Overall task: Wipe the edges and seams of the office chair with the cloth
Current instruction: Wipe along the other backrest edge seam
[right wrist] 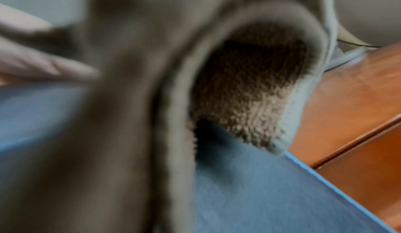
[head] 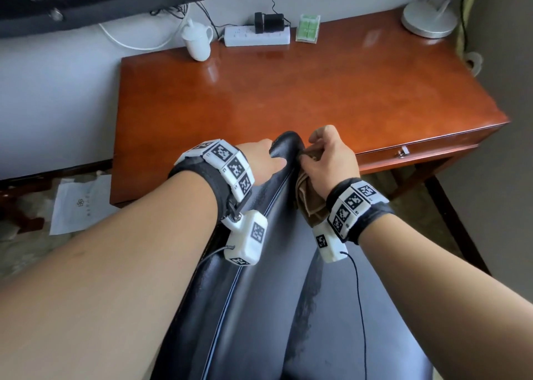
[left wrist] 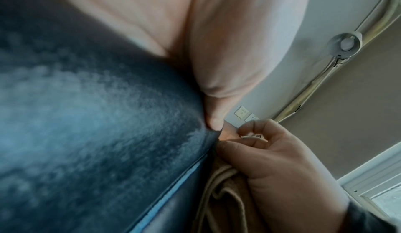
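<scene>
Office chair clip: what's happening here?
A person is wiping a black office chair pulled up to a wooden desk. The right hand grips a brown cloth against the chair's top edge, near the corner. The left hand rests on that edge, thumb pressing the leather, steadying it.

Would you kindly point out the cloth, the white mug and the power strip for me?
cloth (head: pixel 313 208): head view, on the brown folds hanging below the right hand.
white mug (head: pixel 197 43): head view, on the middle of its body.
power strip (head: pixel 256 35): head view, on its white top face.
</scene>
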{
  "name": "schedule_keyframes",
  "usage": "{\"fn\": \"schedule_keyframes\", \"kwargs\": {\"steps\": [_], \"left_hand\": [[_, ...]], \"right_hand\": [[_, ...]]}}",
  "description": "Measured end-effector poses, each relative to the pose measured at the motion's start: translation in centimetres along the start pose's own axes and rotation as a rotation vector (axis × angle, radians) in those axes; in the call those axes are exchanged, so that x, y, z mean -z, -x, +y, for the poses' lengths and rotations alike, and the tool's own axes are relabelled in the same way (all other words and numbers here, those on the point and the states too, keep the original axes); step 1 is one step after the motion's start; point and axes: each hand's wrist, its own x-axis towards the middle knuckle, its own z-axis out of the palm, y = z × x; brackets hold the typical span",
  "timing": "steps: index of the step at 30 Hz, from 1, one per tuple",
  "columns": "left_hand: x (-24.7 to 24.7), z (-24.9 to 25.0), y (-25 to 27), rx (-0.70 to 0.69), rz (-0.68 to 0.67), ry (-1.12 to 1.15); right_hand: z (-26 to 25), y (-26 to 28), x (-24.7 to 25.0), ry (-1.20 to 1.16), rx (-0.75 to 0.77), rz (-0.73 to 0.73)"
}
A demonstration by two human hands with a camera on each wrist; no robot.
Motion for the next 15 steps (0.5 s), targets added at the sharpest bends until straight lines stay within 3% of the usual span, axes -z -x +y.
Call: {"fn": "schedule_keyframes", "kwargs": {"steps": [4,9,15], "left_hand": [[-0.1,-0.2,-0.2,-0.009,-0.004,-0.015],[-0.1,-0.4,0.2,-0.009,-0.005,-0.018],[-0.6,0.0,0.7,-0.021,0.045,0.038]], "right_hand": [[0.0,0.5,-0.4,-0.003,-0.014,0.017],[0.5,2.2,-0.6,0.030,0.083,-0.053],[0.3,-0.7,-0.2,-0.027,-0.065,0.042]]}}
